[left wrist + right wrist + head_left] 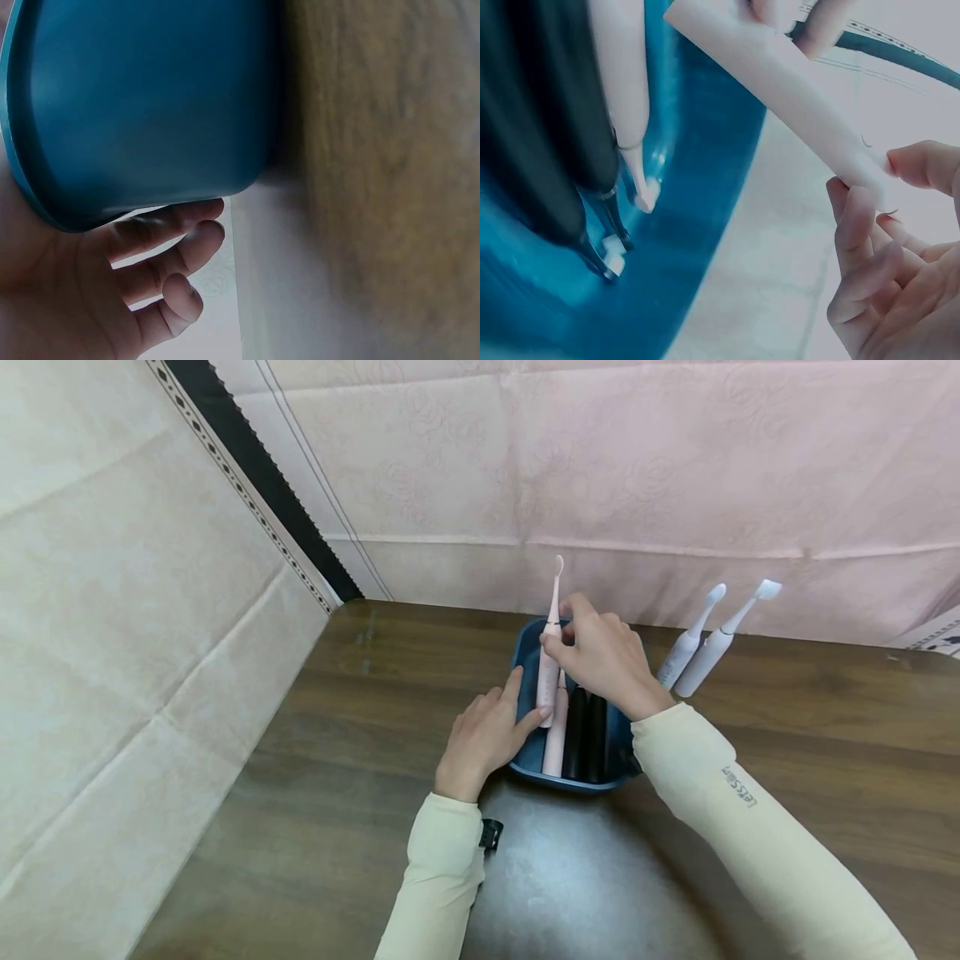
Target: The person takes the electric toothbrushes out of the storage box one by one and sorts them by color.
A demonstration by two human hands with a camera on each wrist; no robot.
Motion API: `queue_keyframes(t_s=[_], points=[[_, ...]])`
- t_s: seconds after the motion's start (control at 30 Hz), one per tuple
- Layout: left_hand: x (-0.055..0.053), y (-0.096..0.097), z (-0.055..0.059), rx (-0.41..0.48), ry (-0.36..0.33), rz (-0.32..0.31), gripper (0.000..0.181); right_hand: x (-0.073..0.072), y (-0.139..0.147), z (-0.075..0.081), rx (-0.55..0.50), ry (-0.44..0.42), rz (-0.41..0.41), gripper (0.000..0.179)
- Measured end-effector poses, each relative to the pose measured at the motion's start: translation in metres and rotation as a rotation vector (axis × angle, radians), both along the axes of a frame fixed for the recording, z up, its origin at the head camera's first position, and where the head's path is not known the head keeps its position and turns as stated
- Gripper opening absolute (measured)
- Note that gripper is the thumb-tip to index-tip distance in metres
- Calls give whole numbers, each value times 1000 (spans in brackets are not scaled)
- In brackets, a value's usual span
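Note:
My right hand [603, 656] pinches a pale pink electric toothbrush [549, 681] near the top of its handle, head pointing up. The brush leans over the left side of a blue bin [562, 785]. At the bin's left rim, my left hand [487, 731] rests with its thumb inside by the brush's lower end; its other fingers [172, 225] lie relaxed along the outer wall. Inside the bin lie another pink electric toothbrush [622, 75] and two black electric toothbrushes [576, 735], [570, 97], their heads toward the far end.
Two white electric toothbrushes [678, 657], [705, 664] stand upright on the wooden table [360, 760], right of the bin. A pale patterned cloth [637, 468] hangs behind the table's far edge, and another covers the left side.

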State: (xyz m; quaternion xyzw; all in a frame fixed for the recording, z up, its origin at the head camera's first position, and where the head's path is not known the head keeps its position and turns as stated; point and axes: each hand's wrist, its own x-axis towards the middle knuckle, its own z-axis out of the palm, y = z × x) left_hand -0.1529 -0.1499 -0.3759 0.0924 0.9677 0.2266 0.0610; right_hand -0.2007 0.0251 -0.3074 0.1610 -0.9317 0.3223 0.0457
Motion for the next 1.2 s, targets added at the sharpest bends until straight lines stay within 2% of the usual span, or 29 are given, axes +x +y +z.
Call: queue_keyframes(t_s=[0.2,0.4,0.5,0.77,1.07,1.2], points=[[-1,-2,0,15,3,-8,79,7,10,10,-51,126,-21,35],[-1,-4,1,18,1,-9,79,15,19,19,-108,213,-31,33],[-1,-4,1,16,0,-5,78,20,22,24,-117,232,-36,33],[-3,-6,3,-55,38,-16,77,35,29,35,-107,253,-61,31],[-6,-12,3,-42,43,-19,77,55,44,41,-96,294,-124,31],[-8,-16,2,-39,46,-13,77,59,51,42,-91,309,-138,32]])
